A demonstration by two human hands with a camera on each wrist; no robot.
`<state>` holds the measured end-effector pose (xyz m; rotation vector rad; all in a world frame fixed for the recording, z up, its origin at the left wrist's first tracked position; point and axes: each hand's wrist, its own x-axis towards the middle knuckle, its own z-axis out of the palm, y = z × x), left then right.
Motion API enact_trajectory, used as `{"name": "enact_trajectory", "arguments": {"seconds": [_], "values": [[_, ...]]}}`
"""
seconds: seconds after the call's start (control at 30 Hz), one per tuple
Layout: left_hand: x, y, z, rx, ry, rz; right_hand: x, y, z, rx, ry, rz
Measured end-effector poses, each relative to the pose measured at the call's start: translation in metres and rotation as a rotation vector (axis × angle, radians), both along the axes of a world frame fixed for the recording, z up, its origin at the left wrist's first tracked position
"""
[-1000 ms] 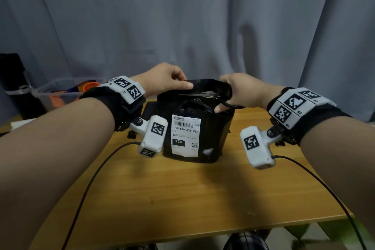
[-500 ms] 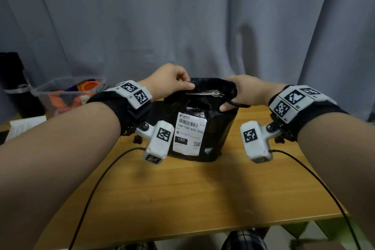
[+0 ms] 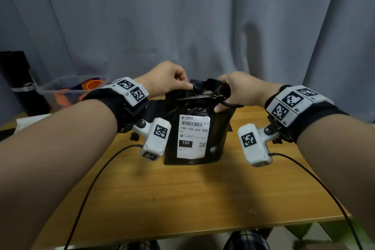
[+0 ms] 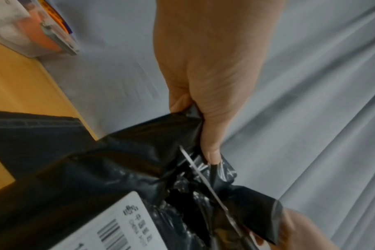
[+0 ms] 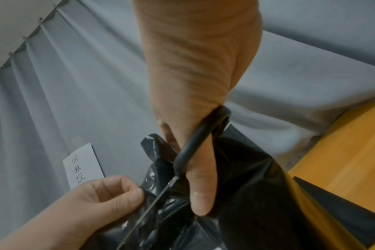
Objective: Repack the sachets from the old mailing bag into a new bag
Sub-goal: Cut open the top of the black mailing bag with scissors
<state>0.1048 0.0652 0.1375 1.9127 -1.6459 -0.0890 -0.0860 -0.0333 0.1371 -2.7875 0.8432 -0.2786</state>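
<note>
A black mailing bag (image 3: 220, 128) with a white shipping label (image 3: 192, 136) stands upright in the middle of the wooden table (image 3: 182, 199). My left hand (image 3: 168, 79) pinches the bag's top left corner (image 4: 182, 118). My right hand (image 3: 237, 91) holds black-handled scissors (image 3: 205, 96), thumb through one handle ring (image 5: 195, 148). The blades (image 4: 203, 175) lie across the bag's crumpled top, pointing left towards my left thumb. A torn opening (image 4: 178, 203) shows in the bag's top. No sachets are visible. A flat dark bag (image 3: 154, 107) lies behind the standing one.
A clear plastic bin (image 3: 67, 93) with orange and blue items sits at the table's back left, beside a black object (image 3: 18, 79). White paper (image 3: 30, 121) lies at the left edge. A grey curtain (image 3: 203, 16) hangs right behind the table. Two wrist-camera cables (image 3: 97, 178) trail across the tabletop.
Both hands have stayed at the bag's top. My left hand's pinch has moved in toward the middle of the top edge, and the scissor blades have drawn closer together.
</note>
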Motion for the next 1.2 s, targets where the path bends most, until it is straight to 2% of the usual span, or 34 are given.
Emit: {"name": "enact_trajectory", "arguments": {"seconds": [0.33, 0.53, 0.7, 0.87, 1.2], "values": [[0.002, 0.001, 0.002, 0.084, 0.077, -0.058, 0.009, -0.001, -0.001, -0.049, 0.023, 0.007], [-0.003, -0.009, 0.002, 0.065, 0.003, -0.054, 0.009, -0.006, 0.0, -0.061, 0.084, 0.011], [0.0, -0.013, -0.008, -0.005, 0.129, -0.023, 0.008, -0.01, 0.0, -0.077, 0.116, 0.009], [0.005, -0.013, -0.01, -0.003, 0.233, -0.015, 0.006, -0.008, -0.003, -0.065, 0.031, -0.002], [0.009, -0.006, -0.005, 0.023, 0.234, -0.02, 0.011, -0.009, 0.0, -0.155, 0.093, 0.036]]}}
